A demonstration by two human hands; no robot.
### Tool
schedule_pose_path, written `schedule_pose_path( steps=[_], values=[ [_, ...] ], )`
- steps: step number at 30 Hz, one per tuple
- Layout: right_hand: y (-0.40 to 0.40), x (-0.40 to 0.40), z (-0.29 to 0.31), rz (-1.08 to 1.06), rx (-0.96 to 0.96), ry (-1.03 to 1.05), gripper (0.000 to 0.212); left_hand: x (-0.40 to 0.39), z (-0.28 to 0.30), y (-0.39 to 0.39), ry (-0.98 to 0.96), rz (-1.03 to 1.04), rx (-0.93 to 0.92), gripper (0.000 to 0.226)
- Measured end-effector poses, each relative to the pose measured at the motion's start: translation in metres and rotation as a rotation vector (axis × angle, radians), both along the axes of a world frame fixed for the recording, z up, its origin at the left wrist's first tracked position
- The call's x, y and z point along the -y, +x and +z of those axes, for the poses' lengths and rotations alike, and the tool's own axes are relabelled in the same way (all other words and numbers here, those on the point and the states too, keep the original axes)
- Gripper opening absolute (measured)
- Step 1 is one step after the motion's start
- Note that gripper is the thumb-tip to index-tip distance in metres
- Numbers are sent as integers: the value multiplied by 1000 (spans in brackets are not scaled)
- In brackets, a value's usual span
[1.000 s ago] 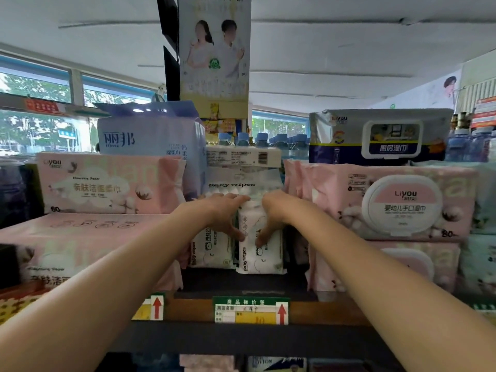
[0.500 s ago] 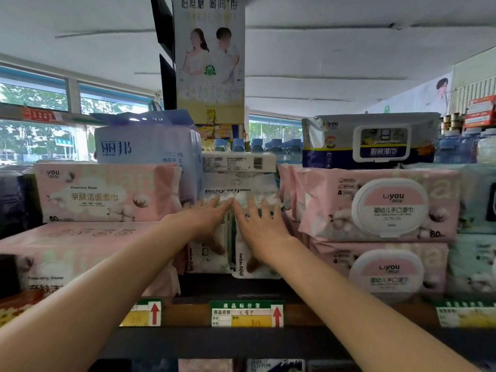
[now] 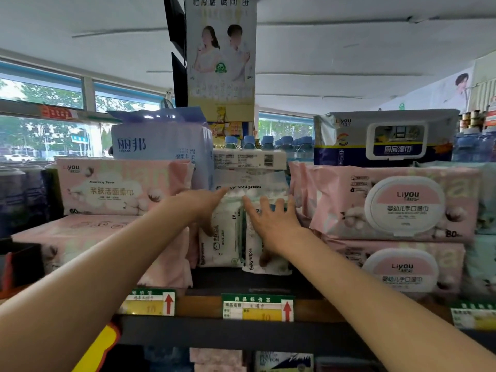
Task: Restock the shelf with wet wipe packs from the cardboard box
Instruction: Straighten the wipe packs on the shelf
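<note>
Both arms reached up to a shelf (image 3: 241,332) at about head height, where two small white baby-wipe packs stood upright side by side in a narrow gap between stacks of bigger packs. The left hand (image 3: 200,204) lay against the left wipe pack (image 3: 221,237), fingers straight and pointing right across its top, the thumb hanging down along its left edge. The right hand (image 3: 271,224) was spread flat on the front of the right wipe pack (image 3: 253,257), fingers straight and fanned; its thumb showed below, near the pack's lower front. The two hands sat close together, fingertips nearly meeting. Neither hand visibly wrapped round a pack. A further pack marked "Baby wipes" (image 3: 249,183) lay flat on top of the two, its print partly covered by the left fingers. Pink Liyou packs (image 3: 389,202) were stacked to the right and a pink tissue pack (image 3: 120,187) to the left. The price tags (image 3: 257,308) on the shelf edge were too blurred to read.
</note>
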State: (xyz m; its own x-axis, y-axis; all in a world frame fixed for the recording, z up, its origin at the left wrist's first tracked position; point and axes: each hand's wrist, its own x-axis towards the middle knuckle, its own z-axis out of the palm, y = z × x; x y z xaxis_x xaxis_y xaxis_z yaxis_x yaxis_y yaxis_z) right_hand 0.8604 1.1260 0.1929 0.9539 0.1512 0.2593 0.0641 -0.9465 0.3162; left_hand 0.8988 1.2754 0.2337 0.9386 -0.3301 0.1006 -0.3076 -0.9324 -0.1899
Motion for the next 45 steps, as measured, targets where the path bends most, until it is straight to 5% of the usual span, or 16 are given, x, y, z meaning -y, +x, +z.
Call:
schedule_pose_path(
  steps=[8,14,19,28,32,36,40,45],
  values=[
    [2,9,31,-71,-154,130,107,-18,14,-5,-192,-84,23,72],
    [5,11,30,-96,-180,167,106,16,-3,-12,-48,-207,36,95],
    [11,15,18,-24,-166,320,108,29,-12,3,-66,-91,-16,111],
    [9,12,26,-11,-191,306,98,29,-17,13,-99,-114,-6,107],
    [-8,8,25,-90,-140,120,105,30,-8,12,-92,-174,-15,93],
    [-31,6,7,-56,-24,-28,92,30,9,16,-292,-242,-145,63],
    [-34,13,-2,-29,13,-10,68,39,12,29,-339,-262,-110,45],
    [-29,14,-3,9,80,8,72,49,11,40,-378,-291,-48,34]
  ],
)
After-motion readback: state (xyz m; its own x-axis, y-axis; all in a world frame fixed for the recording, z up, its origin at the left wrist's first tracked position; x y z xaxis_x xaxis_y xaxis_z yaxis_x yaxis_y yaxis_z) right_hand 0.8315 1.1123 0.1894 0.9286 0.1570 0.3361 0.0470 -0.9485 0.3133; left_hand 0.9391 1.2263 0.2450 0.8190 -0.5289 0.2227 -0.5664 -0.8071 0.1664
